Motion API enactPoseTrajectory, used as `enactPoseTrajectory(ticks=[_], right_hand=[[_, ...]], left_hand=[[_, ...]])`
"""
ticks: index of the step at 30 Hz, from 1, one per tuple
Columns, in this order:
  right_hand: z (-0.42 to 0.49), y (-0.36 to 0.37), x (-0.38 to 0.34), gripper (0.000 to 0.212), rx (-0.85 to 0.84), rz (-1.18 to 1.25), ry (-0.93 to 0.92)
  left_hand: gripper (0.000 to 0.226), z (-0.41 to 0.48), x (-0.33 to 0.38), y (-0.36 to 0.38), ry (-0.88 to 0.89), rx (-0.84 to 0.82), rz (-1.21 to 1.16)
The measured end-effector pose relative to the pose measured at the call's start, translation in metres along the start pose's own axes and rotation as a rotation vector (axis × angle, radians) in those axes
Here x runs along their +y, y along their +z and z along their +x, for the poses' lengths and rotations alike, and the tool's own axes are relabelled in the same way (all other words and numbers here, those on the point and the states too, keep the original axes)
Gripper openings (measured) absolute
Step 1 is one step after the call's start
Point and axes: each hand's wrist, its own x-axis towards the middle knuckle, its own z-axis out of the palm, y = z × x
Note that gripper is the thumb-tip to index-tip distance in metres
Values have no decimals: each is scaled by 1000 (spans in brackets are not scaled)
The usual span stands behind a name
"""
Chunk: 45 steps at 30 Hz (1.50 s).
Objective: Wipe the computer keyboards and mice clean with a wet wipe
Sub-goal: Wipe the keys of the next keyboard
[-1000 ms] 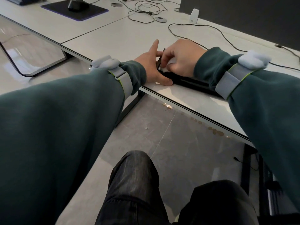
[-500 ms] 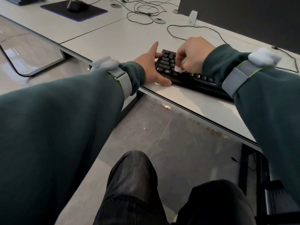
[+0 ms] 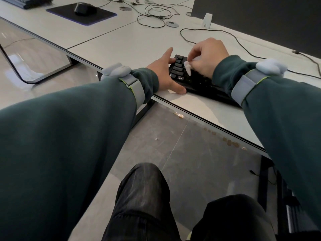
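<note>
right fingers [image 3: 195, 52] curled, pinching a white wet wipe [image 3: 188, 68] over the keys at the left end of the black keyboard [image 3: 178, 70] - on my feed the right hand [image 3: 208, 57] hovers just above the key rows. the wipe hangs down from the pinch, i can't tell how much of it touches the keys. left hand [image 3: 163, 73] spread, fingers straight, braced against the keyboard's left end, thumb on the desk [image 3: 135, 46] at its near corner. the keyboard sits near the desk's front edge - its right part is hidden by the right sleeve. far back left: 1 black mouse [image 3: 83, 9] on a dark mouse pad [image 3: 100, 16], 1 far keyboard [image 3: 26, 1] near it, loose cables [image 3: 156, 18] further right.
</note>
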Motion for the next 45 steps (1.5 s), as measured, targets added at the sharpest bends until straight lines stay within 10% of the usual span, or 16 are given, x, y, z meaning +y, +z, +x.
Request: enactPoseTrajectory(ticks=[6, 27, 45], right_hand=[[-2, 8, 1, 23, -96, -34, -197], [50, 27, -28, 11, -14, 78, 62], [45, 22, -22, 10, -30, -13, 26]], left_hand=[[137, 0, 0, 0, 4, 3, 7], [89, -6, 0, -1, -20, 78, -12], [91, -9, 0, 1, -14, 120, -9]])
